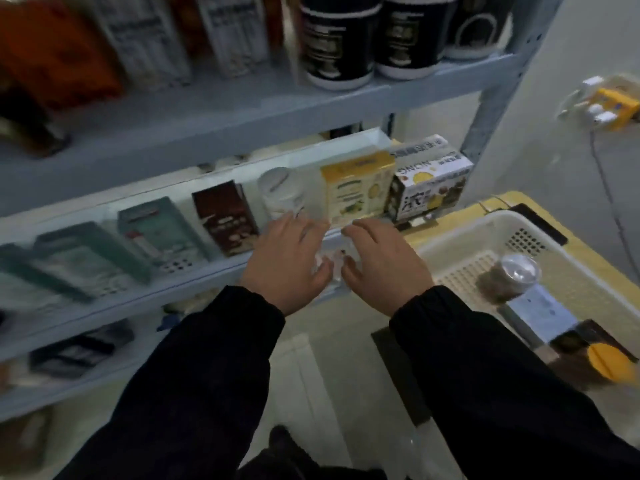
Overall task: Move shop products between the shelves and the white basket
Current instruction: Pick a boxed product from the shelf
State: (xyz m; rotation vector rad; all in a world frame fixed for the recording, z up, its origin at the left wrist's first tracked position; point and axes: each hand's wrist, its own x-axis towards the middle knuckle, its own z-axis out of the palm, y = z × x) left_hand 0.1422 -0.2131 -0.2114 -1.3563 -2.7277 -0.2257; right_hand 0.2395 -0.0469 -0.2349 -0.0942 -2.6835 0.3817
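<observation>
My left hand [284, 261] and my right hand [381, 268] are side by side at the front edge of the middle blue shelf [173, 282]. Between them is a small pale, clear packet [333, 261], gripped from both sides by fingers and thumbs; motion blur hides its details. Just behind the hands stand a white jar [280, 192] and a yellow box [356, 188]. The white basket [450, 237] sits to the right on a yellow surface. It holds a clear-lidded jar [509, 278], a grey-blue box [540, 313] and a dark pack with a yellow lid [606, 362].
A brown box [225, 216] and teal boxes [159, 230] line the middle shelf to the left, and a black-and-white box [429, 188] stands at its right end. Black canisters [336, 39] stand on the upper shelf. A lower shelf holds dark packs [79, 351].
</observation>
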